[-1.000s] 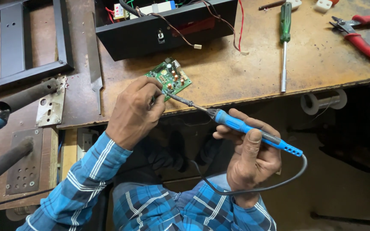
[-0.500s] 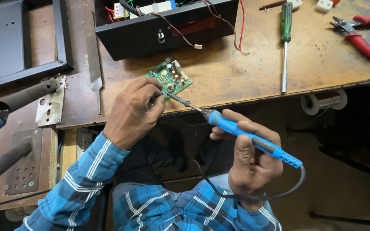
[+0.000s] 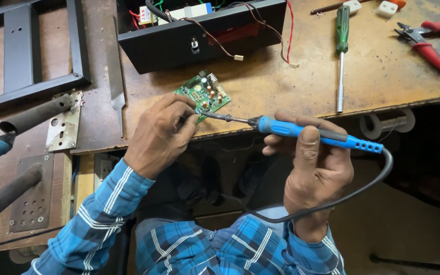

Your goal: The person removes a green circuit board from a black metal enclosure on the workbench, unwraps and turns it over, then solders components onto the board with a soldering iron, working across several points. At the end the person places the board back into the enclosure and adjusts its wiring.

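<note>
A small green circuit board (image 3: 203, 94) lies near the front edge of the brown wooden bench (image 3: 281, 86). My left hand (image 3: 161, 135) rests at the board's near left corner, its fingertips pinched together there; whether they hold anything is hidden. My right hand (image 3: 314, 170) grips a blue-handled soldering iron (image 3: 311, 133) below the bench edge. The iron's metal tip points left and meets the board's near edge beside my left fingertips. Its dark cord loops down and around my right wrist.
A black open casing (image 3: 199, 38) with red wires stands behind the board. A green screwdriver (image 3: 341, 51) and red-handled pliers (image 3: 434, 48) lie to the right. A black metal frame (image 3: 26, 51), perforated plates and dark-handled tools occupy the left side.
The soldering iron has levelled out and my right hand has shifted slightly toward the board. My left hand has stayed at the board's corner.
</note>
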